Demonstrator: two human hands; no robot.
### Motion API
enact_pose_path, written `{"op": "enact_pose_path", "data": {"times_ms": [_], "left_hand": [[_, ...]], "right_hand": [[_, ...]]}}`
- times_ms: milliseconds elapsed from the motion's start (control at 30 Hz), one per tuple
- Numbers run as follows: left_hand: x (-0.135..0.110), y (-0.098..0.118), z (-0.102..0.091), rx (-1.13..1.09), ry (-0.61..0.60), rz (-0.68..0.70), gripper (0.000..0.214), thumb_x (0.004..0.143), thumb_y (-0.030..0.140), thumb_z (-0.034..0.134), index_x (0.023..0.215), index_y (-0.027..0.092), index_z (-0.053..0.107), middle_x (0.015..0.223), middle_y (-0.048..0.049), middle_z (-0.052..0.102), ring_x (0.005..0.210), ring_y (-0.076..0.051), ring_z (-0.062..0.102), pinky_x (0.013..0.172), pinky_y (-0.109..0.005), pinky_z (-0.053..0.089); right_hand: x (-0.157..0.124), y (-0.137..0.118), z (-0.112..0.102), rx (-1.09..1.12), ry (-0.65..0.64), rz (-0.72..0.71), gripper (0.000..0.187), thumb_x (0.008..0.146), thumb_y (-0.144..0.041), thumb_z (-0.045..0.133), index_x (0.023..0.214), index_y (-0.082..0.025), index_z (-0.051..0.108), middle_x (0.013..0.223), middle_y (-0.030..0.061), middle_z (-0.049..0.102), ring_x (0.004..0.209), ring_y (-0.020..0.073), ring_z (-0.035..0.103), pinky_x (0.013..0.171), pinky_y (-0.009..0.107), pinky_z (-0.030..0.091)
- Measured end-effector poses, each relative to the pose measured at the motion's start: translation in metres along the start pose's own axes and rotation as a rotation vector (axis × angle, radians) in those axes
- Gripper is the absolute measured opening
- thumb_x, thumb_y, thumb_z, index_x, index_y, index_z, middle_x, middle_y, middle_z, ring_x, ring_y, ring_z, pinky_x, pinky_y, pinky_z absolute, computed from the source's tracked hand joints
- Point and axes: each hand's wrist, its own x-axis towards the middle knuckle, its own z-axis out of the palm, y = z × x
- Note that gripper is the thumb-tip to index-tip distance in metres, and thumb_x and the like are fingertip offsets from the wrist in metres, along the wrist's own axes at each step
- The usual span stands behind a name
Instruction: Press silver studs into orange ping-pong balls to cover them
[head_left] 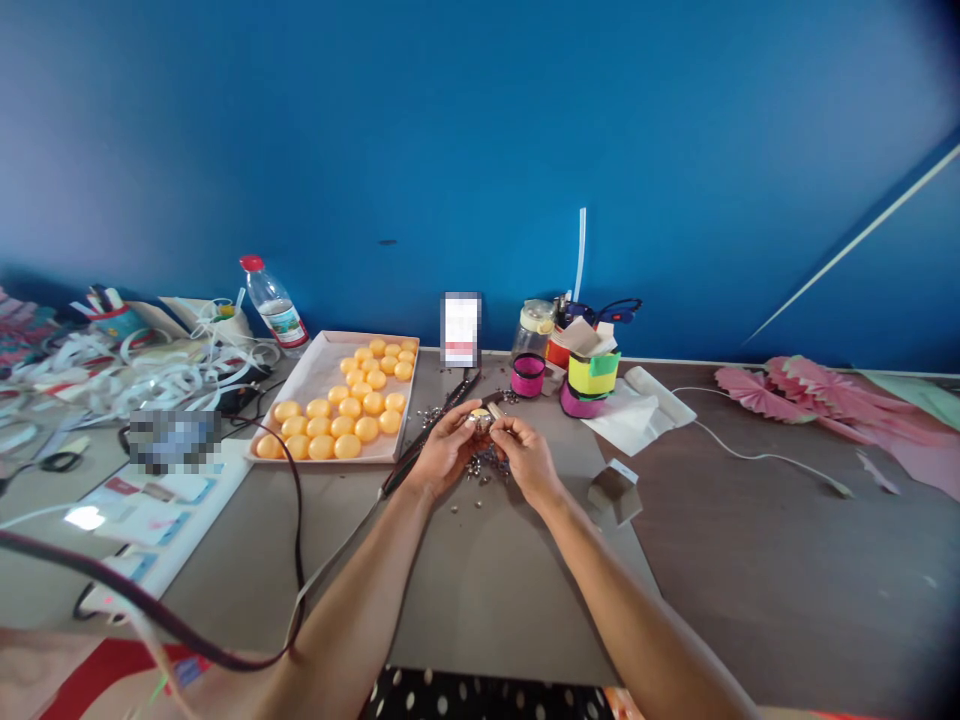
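Note:
My left hand [448, 452] is closed around a small rounded piece [480, 418], which looks yellowish on top with shiny silvery bits on its side. Close against it, my right hand [526, 458] pinches a short, pale, stick-like thing [495, 409] between thumb and fingers. The fingertips of both hands nearly meet at the piece and hide part of it. Small silvery studs [480, 466] lie scattered on the grey table under and around the hands. Left of them, a shallow tray [300, 370] carries several glossy orange-yellow domes [347, 446].
A lit phone [460, 330] leans on the blue wall. Right of it stand a lidded jar [534, 330], a magenta ring [528, 375] and a yellow-green container [592, 376]. A red-capped bottle [277, 310] tilts behind the tray. A dark cable [298, 500] crosses near my left forearm.

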Motion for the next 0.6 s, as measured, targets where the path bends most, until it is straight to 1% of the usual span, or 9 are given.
{"op": "enact_pose_path", "data": {"times_ms": [300, 467, 600], "left_hand": [[0.0003, -0.0031, 0.0023, 0.044, -0.002, 0.028, 0.039, 0.071, 0.027, 0.076, 0.107, 0.019, 0.065, 0.091, -0.0042, 0.068, 0.077, -0.017, 0.063, 0.072, -0.033, 0.05], [0.0006, -0.0059, 0.0025, 0.087, 0.024, 0.033, 0.044, 0.068, 0.031, 0.077, 0.108, 0.017, 0.064, 0.091, -0.0048, 0.067, 0.077, -0.017, 0.063, 0.071, -0.033, 0.051], [0.0009, -0.0089, 0.0012, 0.143, 0.056, 0.049, 0.043, 0.068, 0.032, 0.076, 0.107, 0.017, 0.065, 0.093, -0.0051, 0.067, 0.075, -0.017, 0.062, 0.07, -0.033, 0.051]], "right_hand": [[0.0006, 0.001, 0.0005, -0.079, 0.011, -0.025, 0.011, 0.073, -0.033, 0.06, 0.071, -0.022, 0.059, 0.051, -0.0054, 0.048, 0.049, 0.0118, 0.043, 0.051, 0.025, 0.032], [0.0002, 0.001, -0.0007, -0.1, 0.002, -0.01, 0.015, 0.072, -0.035, 0.059, 0.071, -0.02, 0.058, 0.052, -0.0057, 0.048, 0.05, 0.0114, 0.043, 0.052, 0.024, 0.034], [0.0014, 0.0058, -0.0019, -0.087, 0.028, 0.001, 0.015, 0.071, -0.034, 0.06, 0.077, -0.021, 0.055, 0.055, -0.0058, 0.052, 0.051, 0.0121, 0.047, 0.053, 0.025, 0.037]]}}
